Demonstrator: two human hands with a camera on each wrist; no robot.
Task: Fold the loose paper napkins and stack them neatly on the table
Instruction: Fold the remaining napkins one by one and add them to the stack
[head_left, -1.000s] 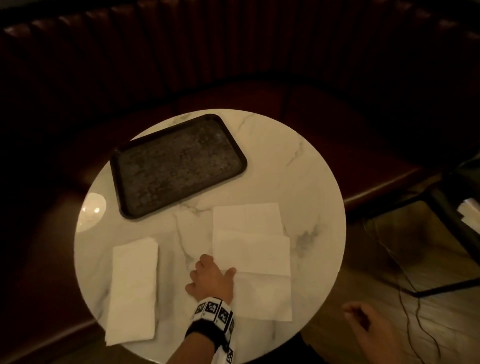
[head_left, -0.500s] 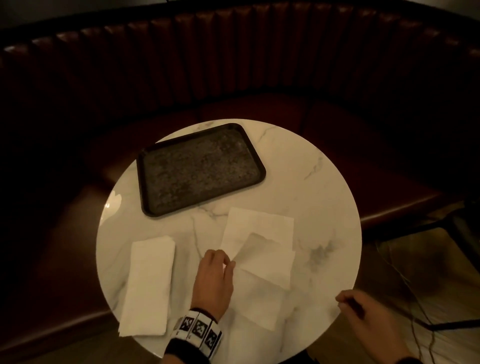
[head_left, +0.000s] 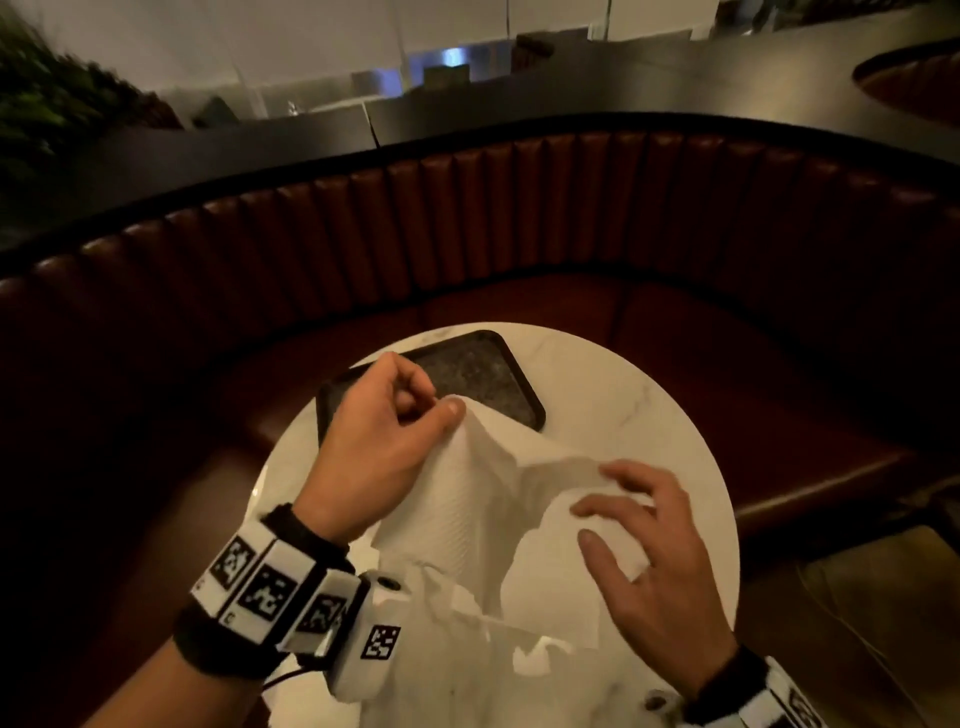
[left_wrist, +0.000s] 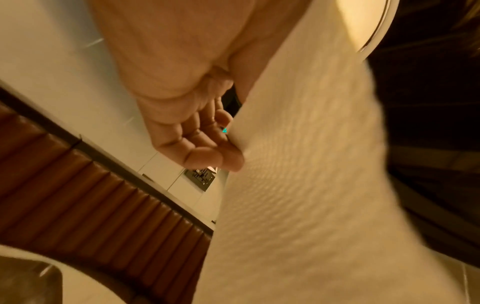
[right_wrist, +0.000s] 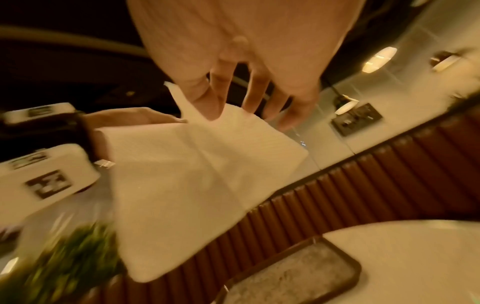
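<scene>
A white paper napkin (head_left: 467, 519) hangs unfolded in the air above the round marble table (head_left: 649, 415). My left hand (head_left: 447, 408) pinches its upper left corner between thumb and forefinger. The left wrist view shows that hand (left_wrist: 228, 152) curled against the napkin (left_wrist: 298, 185). My right hand (head_left: 587, 519) holds the opposite edge, fingers spread. In the right wrist view its thumb lies in front of the napkin (right_wrist: 194, 174) and the fingers (right_wrist: 280, 107) behind it. More white paper (head_left: 540, 657) lies on the table under the hands. The lifted napkin and my left wrist cover the table's left side.
A dark rectangular tray (head_left: 483, 374) sits at the table's far left, partly behind my left hand; it also shows in the right wrist view (right_wrist: 298, 273). A curved brown ribbed bench (head_left: 571, 218) wraps round the table.
My left hand has lifted the top napkin off the table. My right hand has come up from the table's edge and taken the napkin's other side. The head view has tilted up.
</scene>
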